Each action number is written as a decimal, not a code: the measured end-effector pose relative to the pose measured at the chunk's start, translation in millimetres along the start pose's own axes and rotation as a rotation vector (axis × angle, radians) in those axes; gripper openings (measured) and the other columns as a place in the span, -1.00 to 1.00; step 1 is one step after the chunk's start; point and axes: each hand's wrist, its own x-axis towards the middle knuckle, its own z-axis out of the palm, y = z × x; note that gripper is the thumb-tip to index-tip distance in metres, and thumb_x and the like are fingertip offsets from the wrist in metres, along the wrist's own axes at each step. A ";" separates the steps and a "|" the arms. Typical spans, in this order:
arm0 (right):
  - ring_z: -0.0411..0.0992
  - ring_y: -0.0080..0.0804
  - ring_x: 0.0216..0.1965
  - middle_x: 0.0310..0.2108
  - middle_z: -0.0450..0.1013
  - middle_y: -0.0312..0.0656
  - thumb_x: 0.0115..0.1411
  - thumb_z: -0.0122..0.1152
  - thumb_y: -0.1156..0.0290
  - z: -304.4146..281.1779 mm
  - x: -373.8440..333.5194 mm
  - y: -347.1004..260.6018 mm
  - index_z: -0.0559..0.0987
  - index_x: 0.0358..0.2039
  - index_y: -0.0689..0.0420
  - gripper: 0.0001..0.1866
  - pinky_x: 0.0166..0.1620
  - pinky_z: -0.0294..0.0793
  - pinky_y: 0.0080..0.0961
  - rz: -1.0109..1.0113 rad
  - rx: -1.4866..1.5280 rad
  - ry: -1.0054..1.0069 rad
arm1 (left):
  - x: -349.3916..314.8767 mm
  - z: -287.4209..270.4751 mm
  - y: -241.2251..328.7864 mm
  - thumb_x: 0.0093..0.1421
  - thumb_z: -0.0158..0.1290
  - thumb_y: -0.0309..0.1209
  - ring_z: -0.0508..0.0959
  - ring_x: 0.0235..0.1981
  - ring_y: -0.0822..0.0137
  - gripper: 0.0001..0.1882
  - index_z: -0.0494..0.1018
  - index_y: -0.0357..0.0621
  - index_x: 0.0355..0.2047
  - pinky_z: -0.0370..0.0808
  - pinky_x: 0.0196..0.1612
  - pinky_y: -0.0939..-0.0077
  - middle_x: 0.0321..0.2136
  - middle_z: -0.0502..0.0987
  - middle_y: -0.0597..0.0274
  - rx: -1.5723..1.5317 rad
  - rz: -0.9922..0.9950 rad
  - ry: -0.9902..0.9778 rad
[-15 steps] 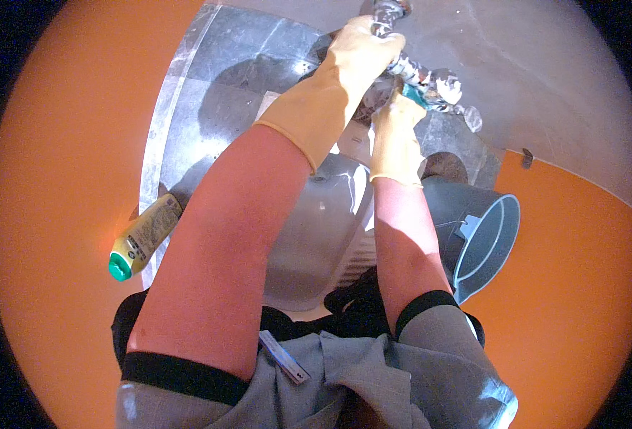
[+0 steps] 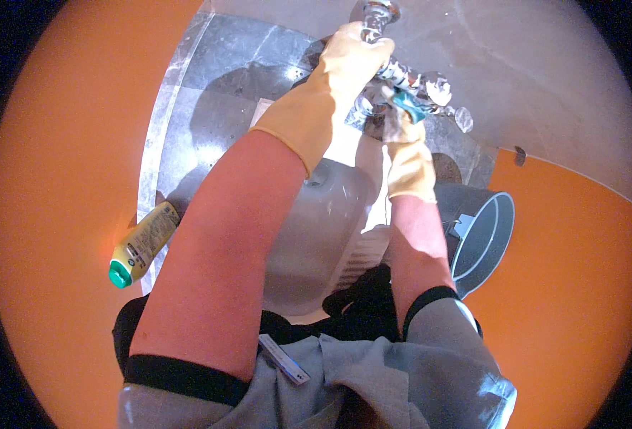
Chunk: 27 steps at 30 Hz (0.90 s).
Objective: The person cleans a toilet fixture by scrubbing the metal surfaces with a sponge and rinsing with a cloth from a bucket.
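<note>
Pipe end: the foam-streaked shiny metal pipe (image 2: 404,74) bars the way ahead, the yellow-gloved left hand (image 2: 352,61) wrapped around it, the yellow-gloved right hand (image 2: 405,132) close by.
Middle: room to pass above the glossy grey rounded basin (image 2: 316,243), between the bare left forearm (image 2: 216,243) and right forearm (image 2: 422,239).
Left flank: yellow bottle with green cap (image 2: 143,243) obstructs.
Right flank: round grey bucket with pale-blue rim (image 2: 505,236) obstructs.

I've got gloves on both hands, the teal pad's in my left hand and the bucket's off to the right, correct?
The head view shows the teal pad in your right hand, not your left hand; the gloves and bucket are as you said.
</note>
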 end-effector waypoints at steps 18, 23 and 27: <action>0.53 -0.31 0.08 0.08 0.54 -0.21 0.20 0.45 0.47 10.3 -10.7 -47.7 0.56 0.12 0.13 -0.54 0.19 0.55 -0.33 0.191 -0.227 -0.226 | 5.0 -2.9 -3.8 0.08 0.22 -0.13 0.66 -0.28 0.17 -0.62 0.61 -0.20 -0.27 0.56 -0.08 0.27 -0.39 0.67 0.08 0.049 -0.064 0.010; 0.56 -0.21 0.06 0.04 0.60 -0.07 0.32 0.32 0.20 5.8 -39.6 -108.7 0.60 0.09 0.12 -0.60 0.12 0.50 -0.34 0.111 -1.437 -0.183 | -1.0 -6.0 7.5 0.20 0.29 -0.22 0.59 -0.27 0.40 -0.52 0.57 -0.28 0.03 0.51 -0.13 0.45 -0.30 0.65 0.23 0.114 -0.120 -0.024; 0.62 -0.21 -0.03 -0.03 0.64 -0.04 0.28 0.35 0.21 28.3 -45.7 -165.3 0.61 0.09 0.11 -0.58 0.04 0.57 -0.33 -0.054 -1.774 0.143 | -4.4 -4.6 9.9 0.19 0.29 -0.22 0.60 -0.24 0.37 -0.51 0.57 -0.27 0.05 0.52 -0.10 0.44 -0.27 0.66 0.21 0.150 -0.121 0.015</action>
